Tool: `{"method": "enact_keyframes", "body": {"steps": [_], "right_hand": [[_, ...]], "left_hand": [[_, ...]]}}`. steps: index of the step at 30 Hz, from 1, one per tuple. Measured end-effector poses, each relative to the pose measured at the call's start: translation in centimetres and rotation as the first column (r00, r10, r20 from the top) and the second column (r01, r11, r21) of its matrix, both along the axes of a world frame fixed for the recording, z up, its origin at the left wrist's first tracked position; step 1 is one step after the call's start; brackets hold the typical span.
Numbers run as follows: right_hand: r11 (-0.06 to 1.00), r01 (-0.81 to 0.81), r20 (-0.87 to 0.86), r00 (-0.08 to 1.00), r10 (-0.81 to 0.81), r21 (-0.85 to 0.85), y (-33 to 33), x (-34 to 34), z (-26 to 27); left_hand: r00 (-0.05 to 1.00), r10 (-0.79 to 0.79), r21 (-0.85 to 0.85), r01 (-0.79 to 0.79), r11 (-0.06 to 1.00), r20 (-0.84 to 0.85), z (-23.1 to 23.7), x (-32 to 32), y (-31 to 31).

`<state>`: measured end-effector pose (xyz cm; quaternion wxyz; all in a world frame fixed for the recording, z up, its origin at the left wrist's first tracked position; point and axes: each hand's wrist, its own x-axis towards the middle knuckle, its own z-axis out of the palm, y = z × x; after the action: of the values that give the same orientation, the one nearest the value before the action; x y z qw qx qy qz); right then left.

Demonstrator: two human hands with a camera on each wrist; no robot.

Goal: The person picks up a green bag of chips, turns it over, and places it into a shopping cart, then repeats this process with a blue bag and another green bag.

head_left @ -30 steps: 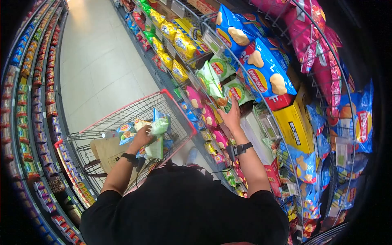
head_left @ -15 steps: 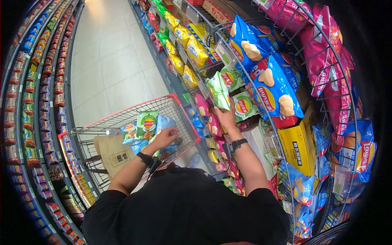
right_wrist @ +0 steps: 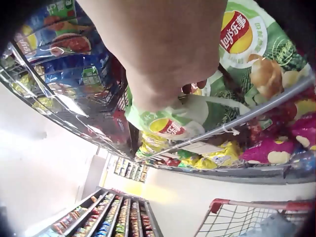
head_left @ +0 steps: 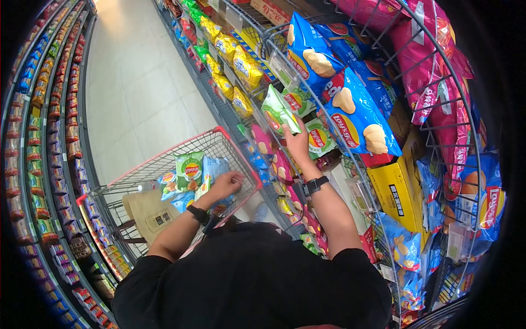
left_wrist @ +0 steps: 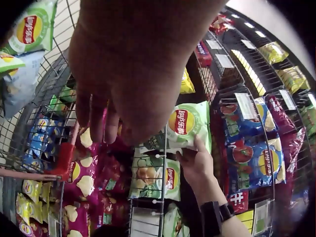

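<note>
My right hand (head_left: pixel 297 143) pinches the lower edge of a green-and-white chip bag (head_left: pixel 278 112) at the wire shelf basket. In the left wrist view, the thumb and fingers of that hand (left_wrist: pixel 197 165) are on the bag (left_wrist: pixel 183 124). The right wrist view has the bag (right_wrist: pixel 168 123) under the hand (right_wrist: pixel 163 59), fingertips mostly hidden. My left hand (head_left: pixel 227 184) hovers over the cart's near side, fingers loosely bent, holding nothing. Beneath and beside it lie a green bag (head_left: pixel 190 171) and light-blue bags (head_left: pixel 215 168).
The red-rimmed cart (head_left: pixel 164 147) also holds a brown paper bag (head_left: pixel 153 216) and a bottle (head_left: pixel 147 187). Large blue bags (head_left: pixel 359 118) fill the wire basket, with a yellow box (head_left: pixel 395 192) below. Snack shelves line both sides of the tiled aisle (head_left: pixel 134 77).
My left hand has let go of a green bag, which now lies in the cart. My right hand, earlier reaching with extended fingers, has taken hold of the shelf bag.
</note>
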<state>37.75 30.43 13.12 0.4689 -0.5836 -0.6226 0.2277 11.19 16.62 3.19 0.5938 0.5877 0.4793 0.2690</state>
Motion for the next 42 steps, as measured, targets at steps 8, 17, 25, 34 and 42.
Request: {"method": "enact_keyframes", "body": {"steps": [8,17,25,34,42], "right_hand": [[0.995,-0.095,0.06,0.994,0.094,0.009,-4.1,0.0,4.2],[0.932,-0.337,-0.085,0.941,0.328,-0.133,-12.9,0.2,10.1],[0.902,-0.199,-0.369,0.928,0.048,-0.383,-19.8,-0.7,9.8],[0.869,-0.183,-0.395,0.918,-0.015,-0.459,-27.8,2.6,6.0],[0.853,-0.367,-0.643,0.764,0.049,-0.371,-33.4,6.4,4.1]], "left_hand": [[0.989,0.103,0.032,-0.106,0.994,0.105,2.8,-0.5,0.7],[0.97,0.103,0.313,-0.17,0.934,0.22,12.7,-1.3,1.8],[0.856,-0.116,0.001,0.133,0.991,0.504,13.4,2.8,0.0],[0.879,-0.132,-0.098,0.197,0.975,0.459,14.6,8.0,-4.9],[0.872,-0.085,-0.104,0.154,0.983,0.482,17.0,12.5,-10.5]]}}
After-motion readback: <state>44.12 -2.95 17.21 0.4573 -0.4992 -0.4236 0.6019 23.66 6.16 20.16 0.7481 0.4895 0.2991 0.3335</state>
